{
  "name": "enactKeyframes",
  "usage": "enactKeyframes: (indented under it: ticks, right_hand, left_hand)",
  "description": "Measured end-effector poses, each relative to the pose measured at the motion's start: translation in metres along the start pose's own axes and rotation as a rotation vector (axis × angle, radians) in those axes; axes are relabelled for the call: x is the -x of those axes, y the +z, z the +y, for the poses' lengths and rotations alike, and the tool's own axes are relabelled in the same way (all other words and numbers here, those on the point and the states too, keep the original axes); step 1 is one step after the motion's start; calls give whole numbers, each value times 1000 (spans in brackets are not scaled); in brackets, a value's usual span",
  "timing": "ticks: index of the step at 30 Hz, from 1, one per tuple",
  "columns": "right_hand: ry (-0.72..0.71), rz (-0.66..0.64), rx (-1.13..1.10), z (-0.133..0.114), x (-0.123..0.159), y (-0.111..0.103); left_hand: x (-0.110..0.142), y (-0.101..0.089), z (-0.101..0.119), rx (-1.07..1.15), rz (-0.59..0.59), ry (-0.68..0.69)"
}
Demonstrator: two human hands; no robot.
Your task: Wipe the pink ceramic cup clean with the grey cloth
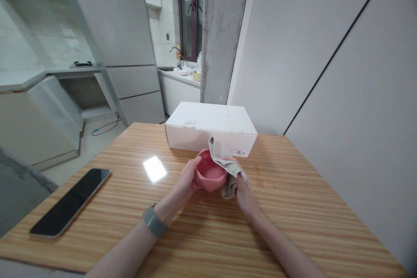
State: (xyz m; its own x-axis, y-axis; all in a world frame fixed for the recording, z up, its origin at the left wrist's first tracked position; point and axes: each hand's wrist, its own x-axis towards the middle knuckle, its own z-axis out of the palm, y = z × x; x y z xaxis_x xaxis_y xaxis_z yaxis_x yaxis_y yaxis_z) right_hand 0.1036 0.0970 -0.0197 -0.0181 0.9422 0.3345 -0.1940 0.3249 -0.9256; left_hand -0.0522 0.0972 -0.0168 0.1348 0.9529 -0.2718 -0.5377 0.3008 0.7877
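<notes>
A pink bowl [211, 171] with faceted sides is tilted towards me above the wooden table, in front of the white box. My left hand [189, 176] grips it from the left, the thumb at its rim and the fingers behind. A light grey cloth [230, 166] is bunched in my right hand [241, 182] and drapes over the bowl's right edge. One corner of the cloth sticks up by the box. Most of my right fingers are hidden under the folds.
A white cardboard box [210, 119] lies on the wooden table [286, 217] just beyond the bowl. At the left edge rests a black phone [71, 202]. A white wall [312, 74] borders the right side; a fridge [114, 21] stands behind to the left.
</notes>
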Motion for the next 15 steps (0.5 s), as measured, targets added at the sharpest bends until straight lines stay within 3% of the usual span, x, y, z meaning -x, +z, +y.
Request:
enactKeyframes:
  ticks: [3, 7, 11, 15]
  right_hand:
    - [-14, 86, 11, 2, 0, 0]
    - [163, 261, -57, 9, -6, -7]
    - [289, 234, -67, 12, -9, -14]
    - [331, 149, -19, 13, -6, -15]
  left_hand:
    - [0, -2, -1, 27, -70, -8]
    - [0, -5, -2, -21, -117, -146]
    - [2, -7, 1, -126, -169, -215]
    - [2, -10, 1, -230, -179, -178]
